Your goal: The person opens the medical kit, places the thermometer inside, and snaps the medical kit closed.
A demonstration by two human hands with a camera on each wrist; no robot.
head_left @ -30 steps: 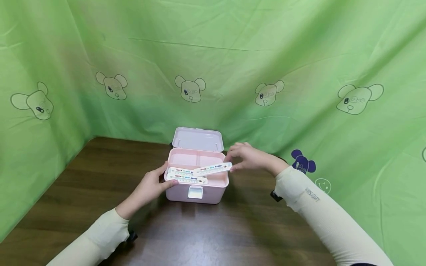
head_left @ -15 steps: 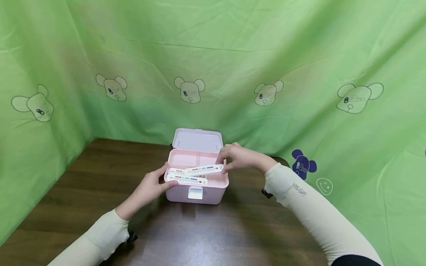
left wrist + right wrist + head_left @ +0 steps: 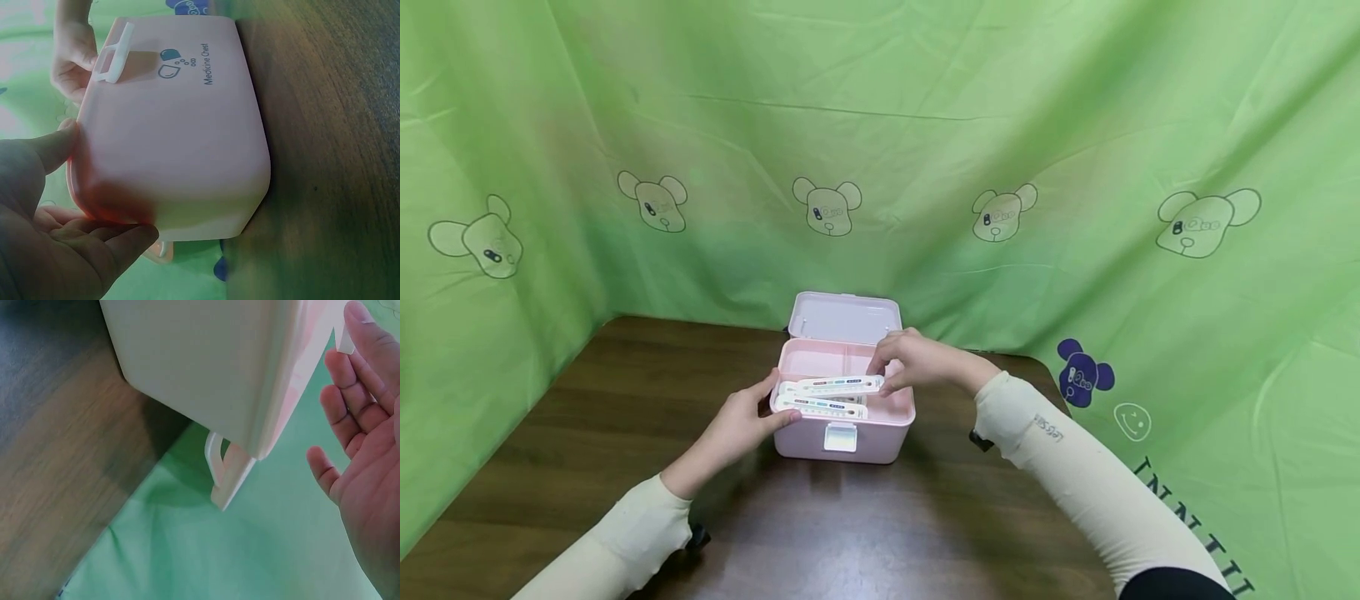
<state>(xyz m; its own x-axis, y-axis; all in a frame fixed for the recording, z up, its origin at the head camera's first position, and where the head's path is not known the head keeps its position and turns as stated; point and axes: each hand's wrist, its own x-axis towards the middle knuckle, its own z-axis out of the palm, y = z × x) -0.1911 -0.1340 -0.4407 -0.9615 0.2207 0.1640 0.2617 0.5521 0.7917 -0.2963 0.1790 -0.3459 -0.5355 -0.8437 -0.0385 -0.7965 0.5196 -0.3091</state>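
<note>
A pink medicine chest (image 3: 880,437) stands with its lid (image 3: 846,318) raised at the back. My left hand (image 3: 741,425) grips its left front corner, thumb at the front rim and fingers along the side wall. Between the thumb and fingers of my right hand (image 3: 917,360) is the right end of a slim white thermometer pack (image 3: 831,385), printed with a scale and coloured marks. This pack lies nearly level over the front compartment. Another similar pack (image 3: 820,407) rests in front of it, and a further one is mostly covered. The right wrist view shows only a white corner (image 3: 344,339) of the held pack.
The chest's back part has two compartments split by a divider (image 3: 847,358). A white latch (image 3: 840,437) hangs on its front. The brown wooden table (image 3: 820,533) extends around it. Green printed curtains (image 3: 910,267) rise behind and to the sides.
My right hand has moved left and slightly down with the thermometer pack, which has gone from tilted to nearly level over the other packs. The left hand has stayed on the chest's corner.
</note>
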